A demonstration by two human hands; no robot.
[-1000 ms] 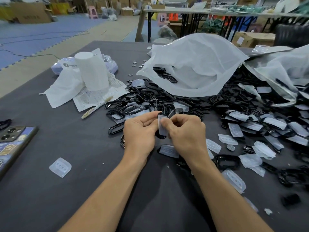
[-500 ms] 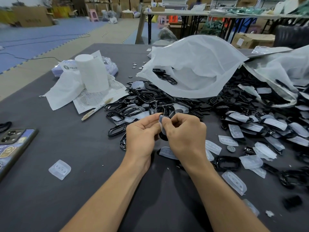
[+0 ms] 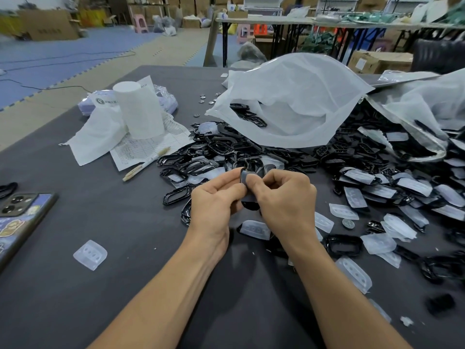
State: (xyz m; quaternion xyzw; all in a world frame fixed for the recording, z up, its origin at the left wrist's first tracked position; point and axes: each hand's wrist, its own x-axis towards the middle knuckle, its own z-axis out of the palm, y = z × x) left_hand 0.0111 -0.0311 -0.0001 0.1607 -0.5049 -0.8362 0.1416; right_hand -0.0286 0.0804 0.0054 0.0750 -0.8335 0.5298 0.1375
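Both left hand (image 3: 216, 201), right hand (image 3: 285, 197) pinch pad (image 3: 244, 176) edge.

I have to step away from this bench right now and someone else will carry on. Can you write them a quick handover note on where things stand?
Left hand: pinches the black frame above the table.
Right hand: pinches the translucent pad against that frame, thumb on it.
Whether the pad is fully seated is hidden.
Beyond the hands lie loose black frames; spare pads lie to the right.
Done: padded pieces, apparently finished, lie far right.
Left: seat this pad, then probably work through the piles.
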